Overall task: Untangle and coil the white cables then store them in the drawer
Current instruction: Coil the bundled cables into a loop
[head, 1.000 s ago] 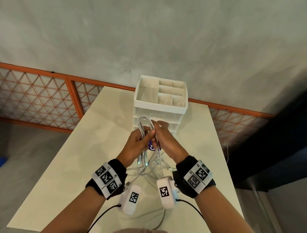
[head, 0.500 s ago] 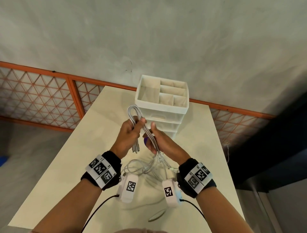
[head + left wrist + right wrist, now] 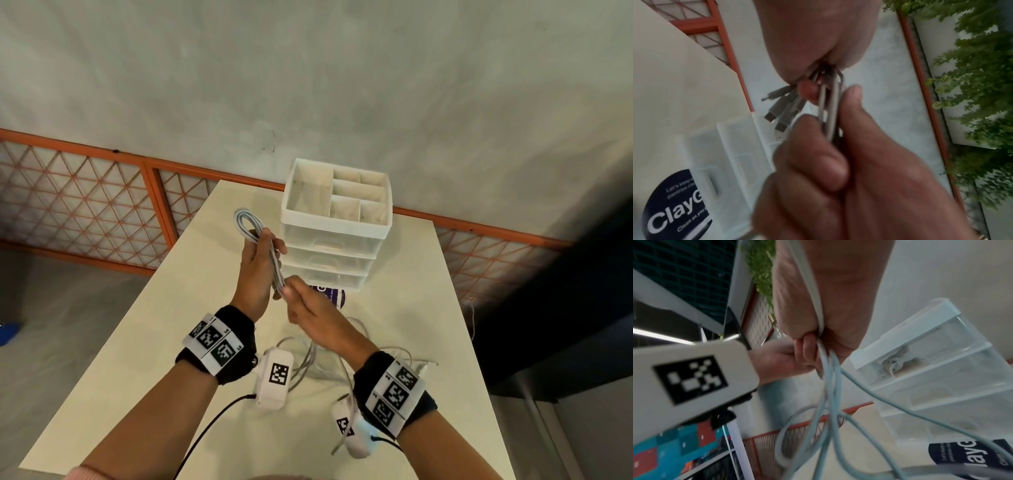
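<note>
Since 1.0 s ago your hands have separated: both were bunched on one knot of cable just in front of the drawer unit; now your left hand (image 3: 257,274) has gone up and leftward, carrying the folded bundle of white cables (image 3: 255,236) w/ it. Bundle's loop end sticks out above your left fingertips, plug ends (image 3: 778,112) hang out below the fist.

Left fingers: curled tight round the bundle, thumb pressed along it (left wrist view). Right hand (image 3: 310,313): thumb and fingertips pinch the strands just below your left fist, at the lower end of the bundle; the pinch itself is partly hidden in the right wrist view.

Loose cable tails (image 3: 310,363) run down from the right pinch to the table (image 3: 137,342) and lie in slack loops below your wrists. One strand crosses your right palm.

Vs 0.5 s ago: loop sits higher and further left, gap betw. wrists wider, more slack drawn up off the table.

Meaning, as judged: coil is partly formed, tails not yet wound in, so you're mid-coil, not ready to store. Drawer unit (image 3: 337,236) sits just beyond your fingertips, all three drawers look closed; top drawer appears to hold something already, can't tell what. Purple round label (image 3: 330,294) lies on the table betw. right knuckles and the unit.
</note>
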